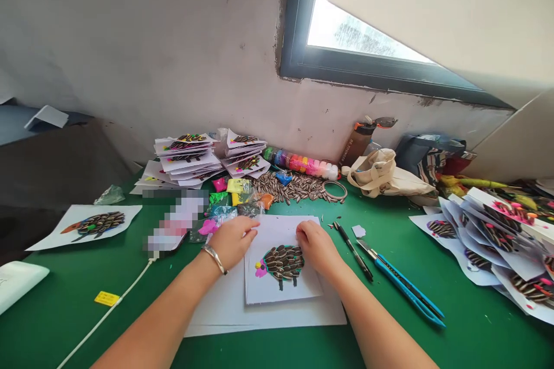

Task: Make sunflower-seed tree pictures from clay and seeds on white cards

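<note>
One pale wall [173, 57] backs the green tabletop [381, 323], a window [363, 26] above. White sheets [212, 314] lie under the seed card [283, 265]; the left hand [236, 242] and right hand [318, 247] curl at its upper sides, grip unclear.

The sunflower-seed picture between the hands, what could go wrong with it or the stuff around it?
The right hand is right beside the seed picture's dark seeds, so a bump might knock some loose. The tall stack of pictures at the back is piled unevenly and could slide. The white cable crosses the table, so an arm might snag it.
</note>
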### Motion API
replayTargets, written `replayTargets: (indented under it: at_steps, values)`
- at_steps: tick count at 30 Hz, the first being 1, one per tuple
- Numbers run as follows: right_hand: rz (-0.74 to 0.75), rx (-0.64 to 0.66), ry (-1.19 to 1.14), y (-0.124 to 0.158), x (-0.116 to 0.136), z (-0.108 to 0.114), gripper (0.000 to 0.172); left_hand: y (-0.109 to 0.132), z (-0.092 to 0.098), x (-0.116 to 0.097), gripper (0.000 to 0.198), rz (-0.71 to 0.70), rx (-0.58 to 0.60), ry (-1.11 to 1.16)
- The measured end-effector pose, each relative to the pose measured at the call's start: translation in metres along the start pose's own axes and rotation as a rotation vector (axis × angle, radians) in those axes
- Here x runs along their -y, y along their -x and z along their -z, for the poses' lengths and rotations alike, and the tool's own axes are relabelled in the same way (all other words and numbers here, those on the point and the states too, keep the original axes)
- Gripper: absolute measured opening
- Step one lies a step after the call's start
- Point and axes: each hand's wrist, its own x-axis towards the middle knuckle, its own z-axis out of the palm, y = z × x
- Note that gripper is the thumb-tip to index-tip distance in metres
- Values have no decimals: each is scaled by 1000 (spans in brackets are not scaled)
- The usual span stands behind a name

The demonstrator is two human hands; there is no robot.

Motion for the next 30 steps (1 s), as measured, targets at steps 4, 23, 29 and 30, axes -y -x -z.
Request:
replayTargets:
  at_steps: [4, 23, 29, 30]
  values:
    - [-23, -34, -81, 5, -5, 4, 19, -28, 33, 2, 32, 49, -37, -268]
    - [-13, 28, -129, 3, -12, 18, 25, -139, 32, 100, 30, 177, 164, -505]
    - [-12, 31, -116, 4, -12, 20, 26, -141, 36, 96, 31, 224, 164, -459]
    - [-11, 27, -118, 4, -11, 21, 26, -140, 39, 96, 30, 233, 164, -445]
